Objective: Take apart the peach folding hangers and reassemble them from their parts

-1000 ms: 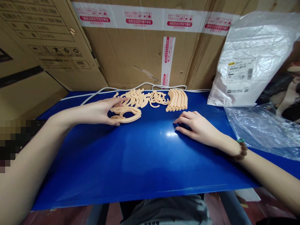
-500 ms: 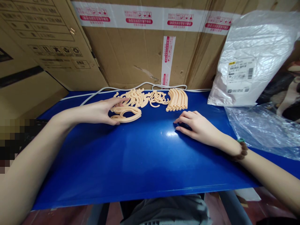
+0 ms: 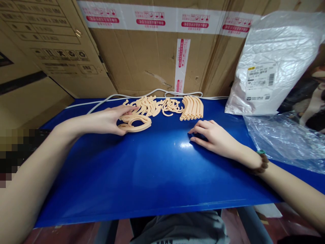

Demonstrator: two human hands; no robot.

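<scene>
My left hand point(image 3: 111, 119) is around the left end of a small stack of curved beige pieces point(image 3: 142, 127), thumb on the near side and fingers on the far side. Those pieces lie bowed on the blue table, with a gap between the arcs; their left ends are hidden by the hand. Just behind is a loose heap of wavy beige pieces point(image 3: 149, 105). Small beige hooks point(image 3: 171, 105) lie to its right, then a neat row of long curved beige pieces point(image 3: 192, 107). My right hand point(image 3: 209, 137) rests on the table in front of that row, fingers loosely apart, holding nothing.
The blue table point(image 3: 152, 176) backs onto cardboard boxes point(image 3: 142, 54). A white cable point(image 3: 109, 99) runs along its back edge. At the right stand a white shipping bag point(image 3: 269, 71) and a crumpled clear plastic sheet point(image 3: 286, 139).
My left hand and the stack of curved pieces have shifted slightly to the left. My right hand has stayed in place.
</scene>
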